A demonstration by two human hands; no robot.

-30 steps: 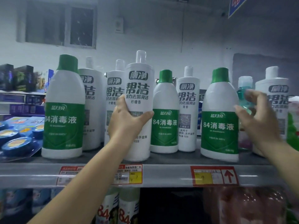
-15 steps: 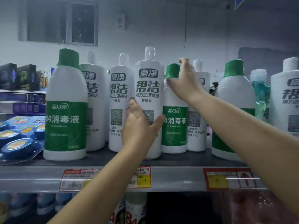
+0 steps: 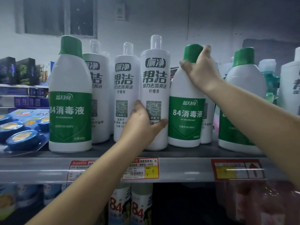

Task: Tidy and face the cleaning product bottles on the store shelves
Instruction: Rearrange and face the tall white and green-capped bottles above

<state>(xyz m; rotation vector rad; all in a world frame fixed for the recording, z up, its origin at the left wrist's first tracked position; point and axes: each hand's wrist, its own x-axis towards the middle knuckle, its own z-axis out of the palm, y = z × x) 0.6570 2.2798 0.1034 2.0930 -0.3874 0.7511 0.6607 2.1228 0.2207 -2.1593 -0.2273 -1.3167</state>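
White cleaning bottles stand in a row on the grey shelf (image 3: 186, 169). My left hand (image 3: 142, 125) wraps the lower half of a tall white toilet cleaner bottle (image 3: 155, 78) with a clear cap, label facing me. My right hand (image 3: 201, 70) grips the neck and shoulder of a green-capped 84 disinfectant bottle (image 3: 186, 117) just right of it, label also facing front. Another green-capped disinfectant bottle (image 3: 69, 103) stands at the left and a third (image 3: 243, 82) at the right, partly behind my right arm.
More white toilet cleaner bottles (image 3: 123, 88) stand behind and left of the held one. Blue round pucks in a pack (image 3: 21, 132) lie at far left. A teal bottle (image 3: 269, 75) sits at far right. Price tags (image 3: 142, 169) line the shelf edge; more bottles (image 3: 129, 207) stand below.
My right hand moved left from the far-right bottles to the middle green-capped bottle and closed on its neck. That bottle's label now faces front. My left hand stays on the toilet cleaner bottle.
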